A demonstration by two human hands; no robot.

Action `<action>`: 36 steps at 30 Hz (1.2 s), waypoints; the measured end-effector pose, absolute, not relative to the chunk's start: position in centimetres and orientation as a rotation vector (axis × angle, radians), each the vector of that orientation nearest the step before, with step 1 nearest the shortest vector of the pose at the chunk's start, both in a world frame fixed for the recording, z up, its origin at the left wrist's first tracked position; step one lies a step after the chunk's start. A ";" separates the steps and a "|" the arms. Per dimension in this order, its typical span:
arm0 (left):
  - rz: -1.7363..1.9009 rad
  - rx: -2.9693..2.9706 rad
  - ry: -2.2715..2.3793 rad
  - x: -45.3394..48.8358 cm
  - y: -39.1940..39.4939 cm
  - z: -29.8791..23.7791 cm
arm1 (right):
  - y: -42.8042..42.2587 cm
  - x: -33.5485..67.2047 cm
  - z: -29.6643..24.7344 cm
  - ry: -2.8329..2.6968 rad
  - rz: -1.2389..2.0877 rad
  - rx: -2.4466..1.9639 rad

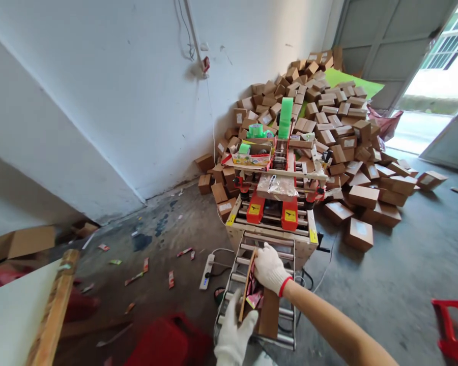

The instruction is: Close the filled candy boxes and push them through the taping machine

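An opened cardboard box (269, 315) holding pink packets (254, 295) rests on the roller conveyor (286, 328). Its long left flap stands up and a flap on the right hangs outward. My left hand (234, 328), in a white glove, grips the box's near left side, thumb toward the near end. At the far end my right hand (269, 267), in a white glove with a red cuff, is curled over the box; its fingertips are partly hidden. Just beyond is the carton-sealing machine (273, 229) with red guides and a roll of green tape (286, 117).
A big heap of cardboard boxes (362, 195) lies behind and right of the machine. Small packets (171, 279) and a power strip (206, 272) are on the floor to the left. Red stools (452, 330) stand at the right. A white-topped table (19, 315) is at the left.
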State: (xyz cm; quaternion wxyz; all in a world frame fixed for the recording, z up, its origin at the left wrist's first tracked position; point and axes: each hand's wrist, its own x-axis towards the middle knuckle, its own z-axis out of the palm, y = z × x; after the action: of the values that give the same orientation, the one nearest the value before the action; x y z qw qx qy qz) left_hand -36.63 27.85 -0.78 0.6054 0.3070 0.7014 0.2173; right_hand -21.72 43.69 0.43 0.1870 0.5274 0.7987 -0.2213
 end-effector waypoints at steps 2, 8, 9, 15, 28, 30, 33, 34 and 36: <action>0.493 0.885 1.576 -35.9 27.7 -0.8 | 43.2 -22.9 0.2 2.250 -0.576 1.479; 0.566 1.290 1.681 -31.9 25.5 -2.3 | 39.9 -24.4 0.2 2.326 -0.778 1.758; 0.592 1.358 1.694 -31.6 25.3 -2.6 | 39.6 -24.0 0.1 2.352 -0.869 1.838; 0.451 1.805 1.553 -32.4 26.6 -1.0 | 40.0 -20.8 -0.2 2.317 -1.063 2.116; 0.250 1.338 0.799 -34.1 31.3 2.3 | 30.7 -14.3 5.0 2.618 -0.807 1.445; 0.340 1.159 0.800 -34.6 31.0 1.7 | 31.4 -14.3 4.7 2.650 -0.798 1.319; 0.521 0.678 0.934 -36.3 30.4 0.8 | 35.3 -13.2 4.2 2.642 -0.749 1.212; 0.570 0.518 1.031 -37.1 30.0 0.5 | 37.2 -12.7 4.0 2.637 -0.722 1.213; 0.652 0.291 1.262 -38.5 28.7 0.3 | 41.7 -11.8 2.9 2.653 -0.672 1.233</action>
State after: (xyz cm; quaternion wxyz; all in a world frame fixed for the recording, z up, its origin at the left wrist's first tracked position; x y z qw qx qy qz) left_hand -38.45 28.69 0.31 0.7485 0.1332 0.5772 0.2980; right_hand -11.82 41.74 2.93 0.0696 0.4098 0.8817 -0.2232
